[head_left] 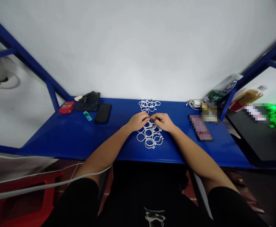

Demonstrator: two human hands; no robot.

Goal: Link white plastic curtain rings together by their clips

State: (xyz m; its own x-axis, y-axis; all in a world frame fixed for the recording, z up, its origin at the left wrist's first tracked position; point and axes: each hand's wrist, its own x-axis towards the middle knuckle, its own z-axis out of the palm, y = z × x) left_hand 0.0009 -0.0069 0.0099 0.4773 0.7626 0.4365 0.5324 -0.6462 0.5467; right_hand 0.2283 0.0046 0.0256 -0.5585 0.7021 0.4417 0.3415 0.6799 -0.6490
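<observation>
My left hand (138, 121) and my right hand (163, 121) meet over the middle of the blue table, fingers bent and fingertips pinched close together. A bit of white shows between the fingertips, seemingly part of a white ring like those around it; the fingers hide most of it. Nearer to me, just below the hands, lies a loose group of white rings (149, 132) with small tabs, some overlapping. Beyond the hands, towards the wall, is a second group of similar white rings (152, 108).
On the blue table (121, 108), a black phone (103, 113), a teal item (87, 115), a red box (67, 107) and a dark crumpled item (90, 99) lie left. A white cable (195, 104), a clear bottle (223, 90) and a blurred pinkish object (201, 127) are right.
</observation>
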